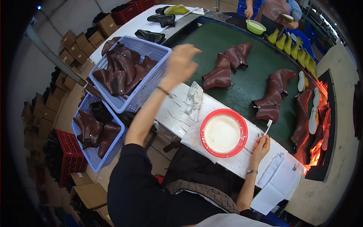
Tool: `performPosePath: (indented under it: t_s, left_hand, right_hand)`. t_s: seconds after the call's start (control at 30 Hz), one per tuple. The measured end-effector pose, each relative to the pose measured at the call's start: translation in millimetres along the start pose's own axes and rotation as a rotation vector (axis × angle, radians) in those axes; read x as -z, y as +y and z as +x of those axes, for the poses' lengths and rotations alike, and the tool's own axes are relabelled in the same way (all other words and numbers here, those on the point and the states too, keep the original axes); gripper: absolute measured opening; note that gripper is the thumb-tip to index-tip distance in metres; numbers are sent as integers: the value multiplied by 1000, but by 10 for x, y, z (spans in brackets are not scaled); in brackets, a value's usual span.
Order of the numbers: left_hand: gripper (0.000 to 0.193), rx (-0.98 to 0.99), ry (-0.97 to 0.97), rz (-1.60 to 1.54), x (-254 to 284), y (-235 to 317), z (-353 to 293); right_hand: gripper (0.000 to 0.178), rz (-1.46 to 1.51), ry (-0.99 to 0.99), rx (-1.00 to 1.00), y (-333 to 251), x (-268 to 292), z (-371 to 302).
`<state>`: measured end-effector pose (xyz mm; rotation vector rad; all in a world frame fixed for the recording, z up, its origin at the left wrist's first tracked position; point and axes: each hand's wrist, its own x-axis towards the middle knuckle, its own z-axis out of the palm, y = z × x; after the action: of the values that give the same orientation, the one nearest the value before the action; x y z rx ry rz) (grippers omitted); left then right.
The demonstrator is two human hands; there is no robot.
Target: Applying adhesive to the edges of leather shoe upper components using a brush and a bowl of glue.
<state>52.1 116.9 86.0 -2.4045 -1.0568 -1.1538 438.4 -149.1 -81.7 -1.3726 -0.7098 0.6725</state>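
My left hand (183,62) is raised at the right rim of the upper blue basket (147,92), beside the green conveyor belt (200,38). Its fingers are partly bent and apart, with nothing visible in them. Dark brown ankle boots (126,66) fill that basket. My right hand (261,146) grips a white toothbrush (268,128), bristles up, to the right of a red bowl (245,130) of creamy white liquid (222,132). On the belt lie a brown boot (218,73) and another (239,56) just beyond it, with more brown boots (273,96) farther right.
A lower blue basket (99,160) holds more boots. Soles (314,115) and boots ride by a glowing orange heater opening (319,151). Papers (278,181) lie on the white ledge. Across the belt, a co-worker (276,13) works near a green bowl (256,27) and yellow-green boots (287,45).
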Motion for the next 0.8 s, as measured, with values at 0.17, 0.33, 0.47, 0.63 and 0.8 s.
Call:
performPosePath:
  t_s: [0.17, 0.33, 0.47, 0.63, 0.8]
  left_hand:
    - [64, 760, -165, 254, 743, -1803, -1203]
    - [94, 1191, -596, 171, 764, -2630, -2060]
    - [88, 1114, -335, 333, 620, -2412, -1647]
    - [56, 562, 341, 146, 1272, -1039, -633]
    - [33, 149, 221, -409, 1411, -242, -535]
  right_hand:
    - [19, -167, 25, 114, 212, -43, 125]
    - [16, -155, 32, 103, 159, -133, 110]
    - [18, -169, 53, 121, 160, -81, 76]
    - [17, -152, 59, 125, 153, -68, 11]
    - [20, -184, 44, 140, 242, -52, 64]
